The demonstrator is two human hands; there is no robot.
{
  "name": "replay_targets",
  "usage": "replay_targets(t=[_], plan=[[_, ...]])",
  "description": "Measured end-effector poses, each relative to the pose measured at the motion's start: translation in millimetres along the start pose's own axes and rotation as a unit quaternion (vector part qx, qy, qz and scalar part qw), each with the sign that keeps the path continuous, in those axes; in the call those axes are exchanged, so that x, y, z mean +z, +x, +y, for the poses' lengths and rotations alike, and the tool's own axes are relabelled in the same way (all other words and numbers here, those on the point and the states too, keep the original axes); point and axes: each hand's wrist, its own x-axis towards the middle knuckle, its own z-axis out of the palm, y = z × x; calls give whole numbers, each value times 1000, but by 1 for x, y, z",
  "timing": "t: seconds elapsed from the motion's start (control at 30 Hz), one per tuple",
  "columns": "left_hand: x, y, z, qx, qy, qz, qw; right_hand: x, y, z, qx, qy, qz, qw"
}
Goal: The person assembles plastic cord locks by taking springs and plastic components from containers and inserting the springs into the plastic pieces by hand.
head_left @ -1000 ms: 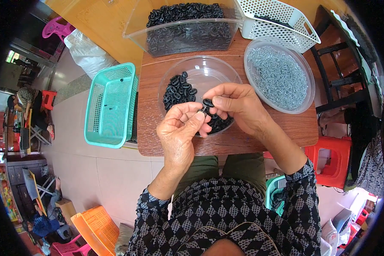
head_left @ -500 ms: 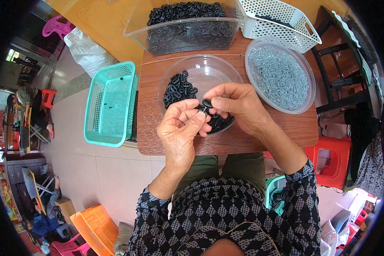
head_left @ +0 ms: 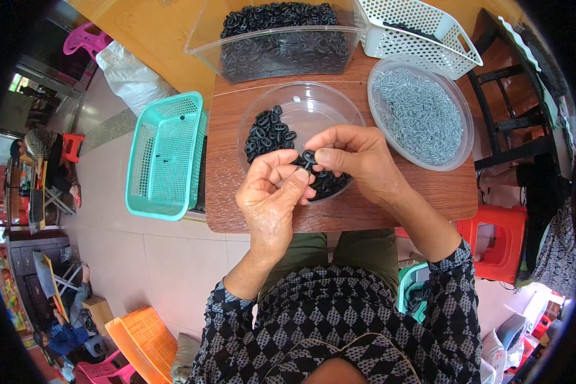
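Above a round clear plastic tub, my two hands meet with fingertips almost touching. My right hand pinches a small black oval plastic piece with holes between thumb and forefinger. Just below it, the thumb and fingers of my left hand are closed on a small screw, mostly hidden by the fingertips, against the underside of the piece. Inside the tub lies a pile of like black pieces on the left, with more under my hands.
Right of the tub stands a bowl of silvery screws. Behind are a clear bin of black pieces and a white perforated basket. A turquoise basket sits left of the wooden table; a red stool is at right.
The black piece has tipped slightly in my right fingers, so its face shows more. Both hands stay in nearly the same place.
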Motion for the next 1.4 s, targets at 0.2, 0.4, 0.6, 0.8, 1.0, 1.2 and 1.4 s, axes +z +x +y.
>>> replay_targets(t=[0.2,0.4,0.6,0.8,1.0,1.2,1.4], plan=[[1,0,0,0,-4,0,1000,-1,0,2,-9,17,-6,1000],[1,-1,-3,23,16,5,1000,1,-1,0,-13,-10,-1,1000],[2,-2,-1,24,31,14,999,3,-1,2,-32,-15,0,999],[2,0,-6,25,20,9,999,4,-2,2,-61,-63,10,996],[4,-1,-9,36,-10,21,999,7,-3,0,-55,-33,8,998],[3,-2,-12,42,-16,17,999,6,-3,1,-63,-55,18,996],[5,-2,-12,51,-17,28,998,9,-4,-1,-56,-25,25,998]])
